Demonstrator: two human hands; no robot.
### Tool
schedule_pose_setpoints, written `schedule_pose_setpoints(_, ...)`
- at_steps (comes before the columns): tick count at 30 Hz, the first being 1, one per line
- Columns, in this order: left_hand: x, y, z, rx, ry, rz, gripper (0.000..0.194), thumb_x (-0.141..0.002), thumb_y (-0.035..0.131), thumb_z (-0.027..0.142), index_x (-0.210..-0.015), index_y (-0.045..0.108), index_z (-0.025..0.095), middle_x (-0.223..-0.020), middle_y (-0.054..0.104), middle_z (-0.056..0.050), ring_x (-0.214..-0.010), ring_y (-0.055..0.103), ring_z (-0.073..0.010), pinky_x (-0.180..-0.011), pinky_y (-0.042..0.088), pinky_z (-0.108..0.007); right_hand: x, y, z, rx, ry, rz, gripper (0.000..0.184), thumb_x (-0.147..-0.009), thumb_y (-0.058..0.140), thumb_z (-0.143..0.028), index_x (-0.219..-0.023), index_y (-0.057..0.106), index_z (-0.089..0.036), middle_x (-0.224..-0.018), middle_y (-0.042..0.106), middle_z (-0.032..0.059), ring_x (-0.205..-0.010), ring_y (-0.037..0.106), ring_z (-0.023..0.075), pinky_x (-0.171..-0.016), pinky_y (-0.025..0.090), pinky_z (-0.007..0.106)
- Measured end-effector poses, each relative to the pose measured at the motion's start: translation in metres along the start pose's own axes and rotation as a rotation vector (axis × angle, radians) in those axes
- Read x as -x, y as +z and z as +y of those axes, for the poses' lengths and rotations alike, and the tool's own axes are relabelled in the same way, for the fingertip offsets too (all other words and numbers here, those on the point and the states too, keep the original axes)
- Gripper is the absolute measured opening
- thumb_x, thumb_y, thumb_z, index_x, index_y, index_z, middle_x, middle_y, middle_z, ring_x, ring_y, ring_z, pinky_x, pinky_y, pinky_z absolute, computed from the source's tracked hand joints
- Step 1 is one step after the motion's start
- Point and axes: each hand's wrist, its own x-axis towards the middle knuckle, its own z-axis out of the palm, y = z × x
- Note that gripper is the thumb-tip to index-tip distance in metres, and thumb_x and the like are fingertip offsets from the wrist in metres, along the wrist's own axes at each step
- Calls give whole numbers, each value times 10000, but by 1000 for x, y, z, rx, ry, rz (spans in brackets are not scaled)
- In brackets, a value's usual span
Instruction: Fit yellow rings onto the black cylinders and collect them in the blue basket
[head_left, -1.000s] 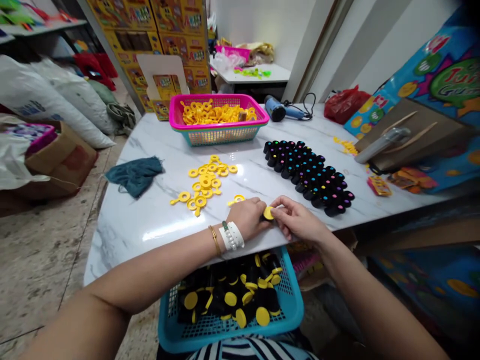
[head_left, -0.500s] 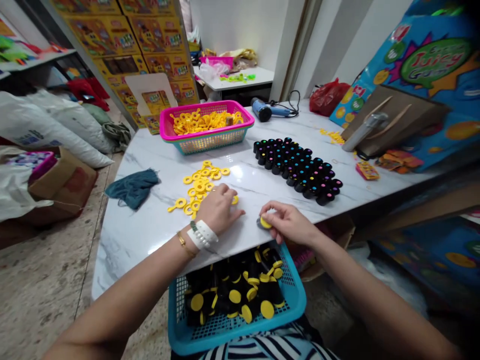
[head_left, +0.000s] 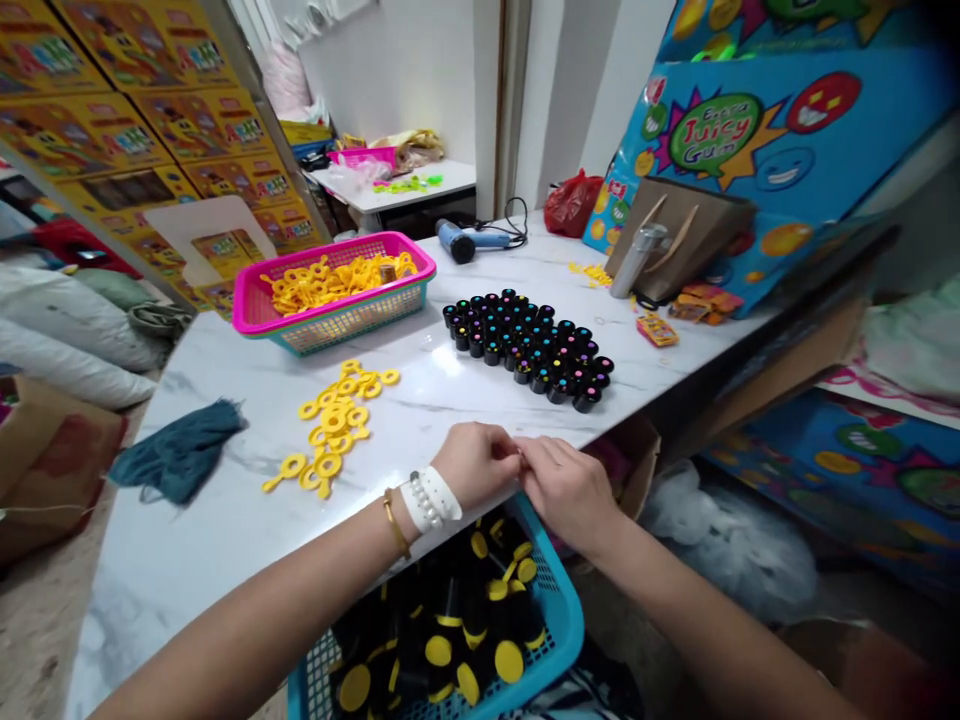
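My left hand [head_left: 474, 466] and my right hand [head_left: 568, 492] meet fingertip to fingertip above the table's front edge. Both are closed, and the fingers hide whatever is between them. Below them is a blue basket [head_left: 568, 632] full of black pieces with yellow round caps [head_left: 508, 661]. To the left of my left hand lies a loose pile of yellow ring pieces with short stems [head_left: 335, 420]. Beyond my hands, black cylinders with coloured dots on top [head_left: 536, 345] stand upright in tight rows.
A pink basket [head_left: 251, 312] of more yellow ring pieces sits at the back left. A dark teal cloth [head_left: 180, 450] lies at the left. Behind are a blue hairdryer [head_left: 469, 240], a red bag [head_left: 573, 203], a brown paper bag [head_left: 679, 235] and a silver cylinder [head_left: 636, 262].
The view has swung right. My left hand has come back from the yellow pieces to my right hand, which held a yellow-capped piece. The lone yellow ring beside the pile no longer shows.
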Motion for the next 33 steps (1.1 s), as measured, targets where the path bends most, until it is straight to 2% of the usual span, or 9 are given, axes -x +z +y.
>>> schedule_pose_setpoints(2,-11,7,7,46,37,-29,230,-810,598,349,-797,725,159,-720,719,-26,-666,632,-154,-619,463,-249,12,-4,15,-98,89,22,184,-915,495,-153,-969,668,-177,-857,703,81,-817,661,219,-753,504,322)
schedule_pose_setpoints(5,-28,16,11,68,73,29,292,-817,619,418,-847,724,147,-776,732,-45,-703,645,-160,-659,477,-262,26,-18,43,-308,338,189,119,-897,587,-285,-906,674,-204,-884,701,65,-722,649,186,-691,524,309)
schedule_pose_setpoints(8,-45,29,14,60,116,65,292,-812,645,386,-953,715,140,-813,738,-45,-702,652,-154,-685,495,-265,25,-32,77,-521,629,345,216,-840,657,-393,-933,680,-199,-937,697,75,-603,620,155,-570,519,295)
schedule_pose_setpoints(11,-58,43,19,16,158,68,357,-810,653,362,-1084,682,135,-868,741,-52,-702,659,-160,-702,515,-277,17,-35,101,-694,756,278,305,-788,697,-458,-910,680,-179,-954,709,87,-540,608,139,-467,471,262)
schedule_pose_setpoints(17,-62,49,17,-29,137,128,426,-789,669,357,-1153,628,140,-831,721,-41,-680,651,-166,-665,507,-281,15,-19,93,-807,701,68,284,-804,683,-452,-833,665,-170,-896,713,66,-506,593,115,-490,472,244)
schedule_pose_setpoints(23,-60,42,6,-55,80,164,340,-777,691,404,-1003,630,159,-656,650,11,-603,613,-153,-622,468,-278,5,-19,77,-635,762,197,281,-815,654,-427,-944,691,-180,-765,702,36,-497,610,132,-487,479,242)
schedule_pose_setpoints(27,-61,43,4,-68,135,165,417,-766,700,368,-1121,613,167,-749,671,-1,-615,604,-140,-620,460,-266,1,-9,68,-669,711,89,231,-832,624,-416,-900,680,-202,-806,707,18,-462,575,111,-448,458,231)
schedule_pose_setpoints(30,-52,38,-2,-102,206,165,339,-782,676,368,-1061,644,178,-804,665,-19,-625,588,-134,-622,453,-261,3,-1,51,-594,628,82,214,-891,563,-358,-960,704,-212,-810,699,17,-595,623,140,-541,492,244)
schedule_pose_setpoints(33,-32,20,-17,-175,232,198,305,-791,646,418,-988,651,186,-792,634,-21,-630,567,-140,-622,451,-268,3,-5,33,-527,459,74,179,-885,591,-291,-905,747,-207,-999,668,54,-797,641,162,-721,521,283)
